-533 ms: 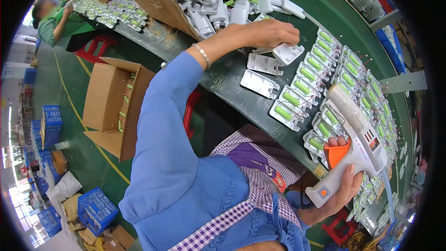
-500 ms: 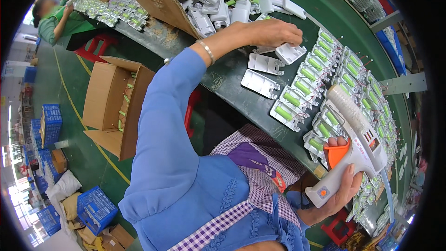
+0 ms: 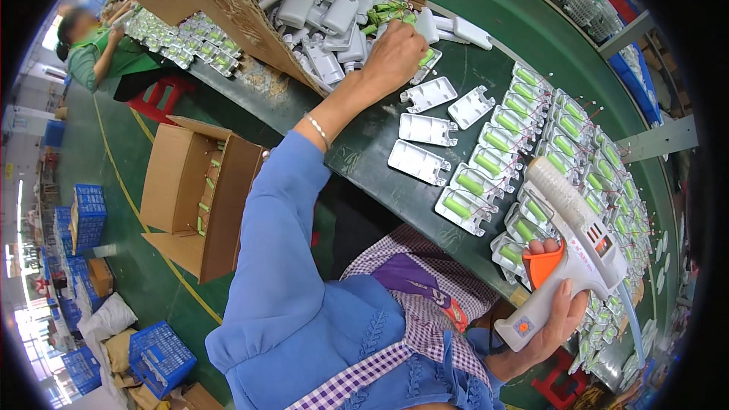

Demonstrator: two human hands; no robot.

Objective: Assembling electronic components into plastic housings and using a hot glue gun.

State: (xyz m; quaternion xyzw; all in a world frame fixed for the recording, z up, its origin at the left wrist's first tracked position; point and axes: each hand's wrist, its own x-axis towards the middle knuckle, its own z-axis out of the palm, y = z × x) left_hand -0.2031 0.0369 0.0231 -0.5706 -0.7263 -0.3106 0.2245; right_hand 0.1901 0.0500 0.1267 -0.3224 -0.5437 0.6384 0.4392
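Four empty shells [image 3: 427,129] lie on the surface [image 3: 357,153], beside the rows of filled ones [image 3: 495,141]. My left fingers [image 3: 411,44] are curled by the loose green cells [image 3: 386,13]; whether they grip one, I cannot tell. My right fingers [image 3: 536,247] are wrapped round the gun [image 3: 583,262]. Best to lift each cell gently and hold the gun clear of the rows.

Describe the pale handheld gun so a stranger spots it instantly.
Find the dark workbench, then the rows of white trays with green cylinders on it. Overlapping them at lower right is the pale gun, the only thing there with an orange trigger.
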